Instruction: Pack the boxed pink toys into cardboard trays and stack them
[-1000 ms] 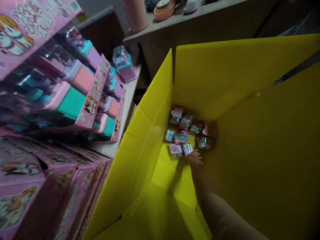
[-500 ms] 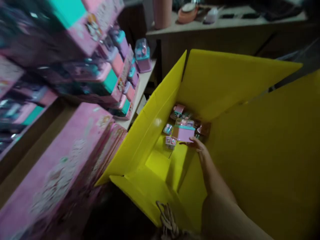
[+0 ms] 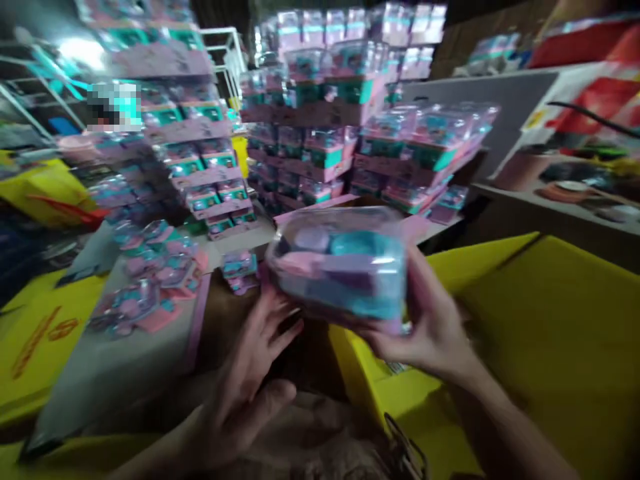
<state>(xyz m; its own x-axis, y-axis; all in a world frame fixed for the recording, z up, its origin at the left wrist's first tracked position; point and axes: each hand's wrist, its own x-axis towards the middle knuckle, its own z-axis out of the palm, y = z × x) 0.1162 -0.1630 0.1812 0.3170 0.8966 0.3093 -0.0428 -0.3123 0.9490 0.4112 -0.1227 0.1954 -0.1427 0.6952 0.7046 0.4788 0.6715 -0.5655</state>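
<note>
My right hand grips a toy in a clear plastic pack, pink, lilac and teal inside, held up in front of me above the edge of the yellow box. My left hand is just below and left of the pack, its fingers spread and reaching up toward the pack's left end; I cannot tell whether they touch it. The picture is smeared by motion.
Tall stacks of the same pink and teal toy packs fill the table behind. Loose packs lie on the grey table at the left. Yellow boxes stand at the far left. A shelf with bowls is at the right.
My right hand came up out of the yellow box with a toy pack. The view swung up from the box to the stacks. My left hand has come into view.
</note>
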